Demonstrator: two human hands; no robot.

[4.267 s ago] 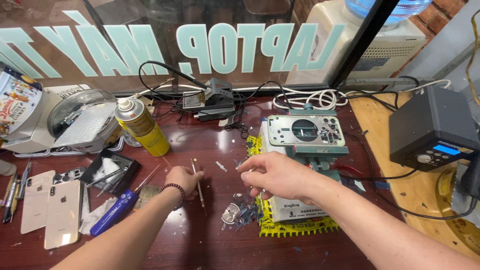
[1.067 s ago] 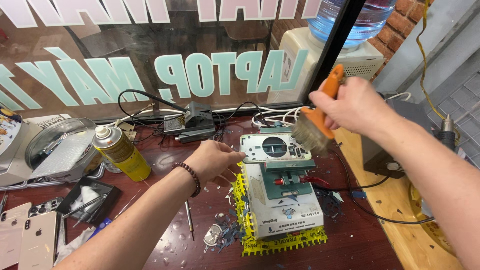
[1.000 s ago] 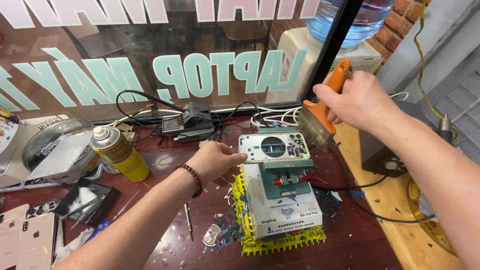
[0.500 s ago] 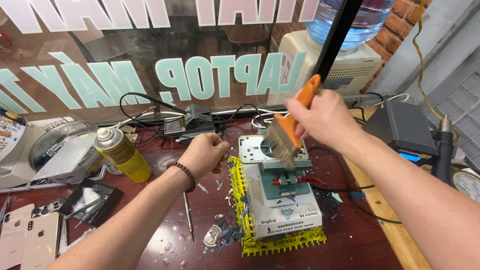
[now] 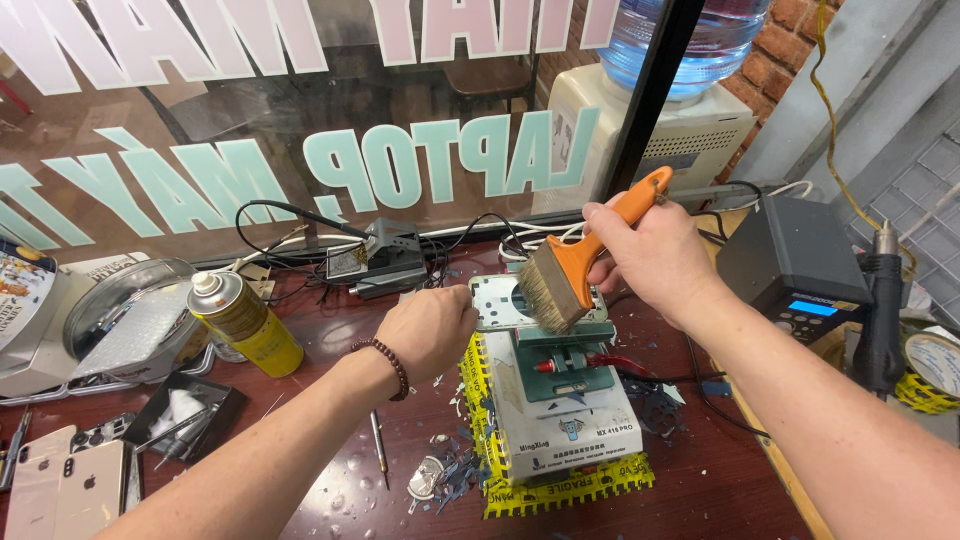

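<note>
Sweeping is under way, as we judge it: our right hand is closed around the orange handle of one brush, whose bristles touch the single phone back panel clamped on one white fixture just below. Our left hand, fingers curled, presses the panel's left edge. Glass chips scattered beneath our left wrist suggest cleanup remains. Farther left of that hand we count one yellow spray can and two pale phones.
</note>
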